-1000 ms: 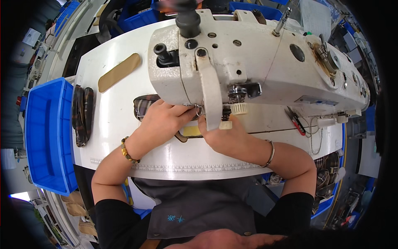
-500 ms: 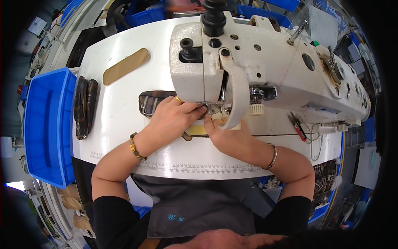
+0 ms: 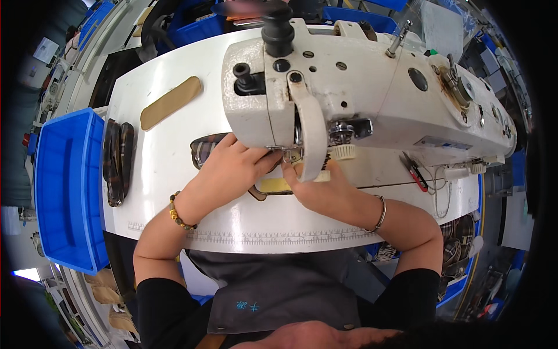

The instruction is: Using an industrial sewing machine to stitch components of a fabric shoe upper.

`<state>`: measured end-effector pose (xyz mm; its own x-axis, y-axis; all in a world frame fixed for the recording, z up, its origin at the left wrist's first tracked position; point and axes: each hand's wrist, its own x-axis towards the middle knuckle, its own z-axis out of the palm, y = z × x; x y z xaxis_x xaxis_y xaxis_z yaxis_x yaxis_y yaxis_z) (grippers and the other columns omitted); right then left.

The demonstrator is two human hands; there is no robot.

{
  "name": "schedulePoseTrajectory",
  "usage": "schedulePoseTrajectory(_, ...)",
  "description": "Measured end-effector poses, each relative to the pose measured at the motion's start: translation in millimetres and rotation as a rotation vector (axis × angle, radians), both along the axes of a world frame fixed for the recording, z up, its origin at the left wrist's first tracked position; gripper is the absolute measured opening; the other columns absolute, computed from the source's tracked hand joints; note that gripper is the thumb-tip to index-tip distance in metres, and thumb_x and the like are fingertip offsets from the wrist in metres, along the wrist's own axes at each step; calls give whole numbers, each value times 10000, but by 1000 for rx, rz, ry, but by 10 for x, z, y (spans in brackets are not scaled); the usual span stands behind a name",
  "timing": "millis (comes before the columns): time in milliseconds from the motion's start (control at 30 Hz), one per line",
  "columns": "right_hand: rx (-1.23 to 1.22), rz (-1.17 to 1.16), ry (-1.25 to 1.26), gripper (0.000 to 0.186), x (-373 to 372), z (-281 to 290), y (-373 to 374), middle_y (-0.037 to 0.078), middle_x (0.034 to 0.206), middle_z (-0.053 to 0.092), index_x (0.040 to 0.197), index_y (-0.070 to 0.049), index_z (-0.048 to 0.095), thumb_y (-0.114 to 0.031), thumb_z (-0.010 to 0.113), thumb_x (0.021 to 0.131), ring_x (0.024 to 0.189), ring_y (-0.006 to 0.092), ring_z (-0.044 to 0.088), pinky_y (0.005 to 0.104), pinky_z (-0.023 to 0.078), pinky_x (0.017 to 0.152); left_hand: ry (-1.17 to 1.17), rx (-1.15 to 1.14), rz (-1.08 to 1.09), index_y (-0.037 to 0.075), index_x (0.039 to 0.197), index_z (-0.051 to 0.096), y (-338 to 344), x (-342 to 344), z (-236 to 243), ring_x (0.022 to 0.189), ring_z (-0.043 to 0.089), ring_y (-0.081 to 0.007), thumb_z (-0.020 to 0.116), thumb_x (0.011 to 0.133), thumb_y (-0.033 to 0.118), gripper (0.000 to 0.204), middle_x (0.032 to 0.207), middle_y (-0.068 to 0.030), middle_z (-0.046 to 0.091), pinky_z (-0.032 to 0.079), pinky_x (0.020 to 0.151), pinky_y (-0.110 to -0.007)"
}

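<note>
A white sewing machine (image 3: 363,107) stands over the white table, its needle area partly hidden by a curved white arm. My left hand (image 3: 232,171) lies left of the needle, its fingers closed on a dark plaid fabric piece (image 3: 203,150) that sticks out beyond the knuckles. Close to the presser foot, my right hand (image 3: 319,189) has thumb and finger pinched at the same work's edge; the curved arm covers some of its fingers. A yellow strip (image 3: 274,185) with a dark, tan-tipped edge lies between the hands.
A tan rounded strip (image 3: 171,103) lies far left on the table. Folded plaid pieces (image 3: 118,163) rest at the left edge, beside a blue bin (image 3: 67,192). Red-handled thread snips (image 3: 414,173) and loose cord (image 3: 444,195) lie at right. A printed ruler (image 3: 256,237) runs along the front edge.
The whole view has shifted slightly, so the machine appears further left. Both hands keep nearly the same place at the needle, still on the plaid piece.
</note>
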<state>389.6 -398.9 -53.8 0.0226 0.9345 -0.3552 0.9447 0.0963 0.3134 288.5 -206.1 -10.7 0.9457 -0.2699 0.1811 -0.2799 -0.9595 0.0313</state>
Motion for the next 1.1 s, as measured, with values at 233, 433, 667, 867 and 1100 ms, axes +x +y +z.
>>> schedulePoseTrajectory(233,27,-593,884,355,15,64,98,84,1228,569,1319,24,482,-61,517,976,1132,109,561,209,511,862,-156,-80,-133,118,984,747,116,34,-187,1064,614,-185,649,751,146,255,1018,21,683,467,951,-370)
schedulePoseTrajectory(433,208,-432,674,460,-30,-564,67,74,1226,584,1388,17,427,-41,534,944,1120,128,573,216,503,845,-148,-177,-73,103,943,750,52,61,-184,972,650,-225,658,712,124,249,965,-8,704,507,867,-387)
schedulePoseTrajectory(667,742,-2,313,445,-63,-249,-66,100,662,644,1170,49,629,-101,636,751,570,252,646,368,452,458,-64,-152,-61,105,976,751,19,36,-91,888,657,-217,694,667,106,315,926,-8,684,533,704,-333)
schedulePoseTrajectory(867,111,-263,345,418,-122,54,-2,91,1178,613,1372,-40,491,-106,496,960,1089,227,608,429,517,738,-5,-155,27,111,1010,745,-21,4,-104,867,659,-229,683,697,112,319,919,-9,681,531,618,-328)
schedulePoseTrajectory(1100,449,-118,221,351,-39,-475,-16,77,927,644,1205,-14,589,-100,560,867,844,230,635,380,502,615,-2,-162,41,115,1026,746,-70,30,-60,785,667,-234,688,712,96,320,879,-23,682,525,571,-335)
